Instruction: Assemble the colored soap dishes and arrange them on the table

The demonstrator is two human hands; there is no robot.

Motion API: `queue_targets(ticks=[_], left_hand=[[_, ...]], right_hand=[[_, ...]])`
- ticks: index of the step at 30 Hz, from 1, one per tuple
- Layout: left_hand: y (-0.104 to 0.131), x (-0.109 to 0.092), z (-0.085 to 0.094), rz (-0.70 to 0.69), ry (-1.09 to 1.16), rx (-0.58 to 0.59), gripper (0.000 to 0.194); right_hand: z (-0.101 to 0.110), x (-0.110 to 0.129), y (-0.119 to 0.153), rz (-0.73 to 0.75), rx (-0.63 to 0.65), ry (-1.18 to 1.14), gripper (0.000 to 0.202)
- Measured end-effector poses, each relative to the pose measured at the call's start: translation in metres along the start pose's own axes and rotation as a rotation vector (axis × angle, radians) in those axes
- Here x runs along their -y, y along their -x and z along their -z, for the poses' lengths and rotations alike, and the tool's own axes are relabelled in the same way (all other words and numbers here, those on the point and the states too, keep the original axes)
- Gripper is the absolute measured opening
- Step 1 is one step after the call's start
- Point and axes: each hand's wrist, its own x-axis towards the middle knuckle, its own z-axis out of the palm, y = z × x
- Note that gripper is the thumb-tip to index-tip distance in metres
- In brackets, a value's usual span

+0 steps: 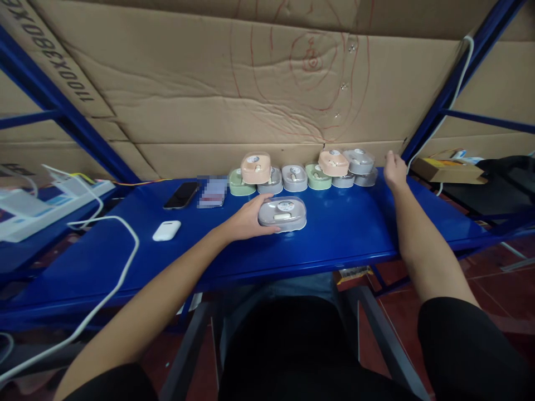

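My left hand (246, 219) is closed around the left end of a grey plastic box (282, 214) with a clear domed lid, low over the blue shelf (343, 228). A round label and a small white piece show on its top. My right hand (395, 170) is raised at the back right with its fingers curled, and whether it holds anything is hidden. Just left of it, a grey box (358, 161) rests on other boxes. An orange box (333, 162) sits beside that one, with a green box (319, 176) below.
Another orange box (256, 168) tops a left stack, and a grey box (295, 178) stands between stacks. On the left lie a black phone (181, 195), a white earphone case (166, 230) and a white cable (134, 245). Cardboard (188, 100) forms the back wall; blue posts flank it.
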Motion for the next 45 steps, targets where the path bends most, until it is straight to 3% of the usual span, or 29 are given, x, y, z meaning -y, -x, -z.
queue_targets(ticks=[2,4,5,7,10,12,14,19,26,30,34,38,42,45], left_hand=[[0.000,0.000,0.000,0.005,0.003,0.013,0.111],[0.000,-0.001,-0.001,0.010,0.012,0.015,0.114],[0.000,-0.001,-0.001,0.013,0.018,0.012,0.116],[0.000,-0.001,-0.003,0.010,0.031,0.008,0.117],[0.000,-0.001,-0.005,-0.019,0.057,0.002,0.119],[0.000,-0.001,-0.005,-0.040,0.079,-0.004,0.121],[0.000,-0.002,-0.005,-0.048,0.098,-0.002,0.121],[-0.001,-0.004,-0.006,-0.033,0.116,0.021,0.125],[-0.002,0.011,0.011,-0.037,0.002,0.021,0.112],[0.000,0.017,0.020,-0.022,-0.083,0.112,0.107],[0.000,0.015,0.017,-0.016,-0.095,0.071,0.110],[-0.002,0.010,0.012,-0.047,-0.073,0.027,0.111],[0.000,0.004,0.014,-0.060,-0.045,-0.015,0.107],[0.001,0.000,0.017,-0.041,0.002,-0.061,0.099]], right_hand=[[-0.001,0.021,0.012,0.140,-0.142,0.043,0.046],[-0.009,0.048,0.038,0.326,-0.122,0.026,0.037],[-0.016,0.063,0.057,0.468,-0.027,0.002,0.037],[-0.031,0.092,0.102,0.716,0.308,-0.054,0.042],[-0.050,0.123,0.168,0.946,0.816,-0.073,0.070],[-0.058,0.131,0.199,1.025,0.989,-0.077,0.092],[-0.063,0.130,0.216,1.052,1.043,-0.055,0.095],[-0.064,0.119,0.213,1.068,0.989,-0.085,0.088],[-0.055,0.107,0.170,0.930,0.871,0.044,0.084],[-0.057,0.092,0.145,0.799,0.928,0.223,0.081],[-0.061,0.084,0.138,0.774,1.016,0.289,0.091],[-0.060,0.087,0.145,0.822,0.986,0.282,0.103],[-0.053,0.098,0.155,0.987,0.941,0.128,0.075],[-0.049,0.104,0.161,1.052,0.938,0.052,0.066]])
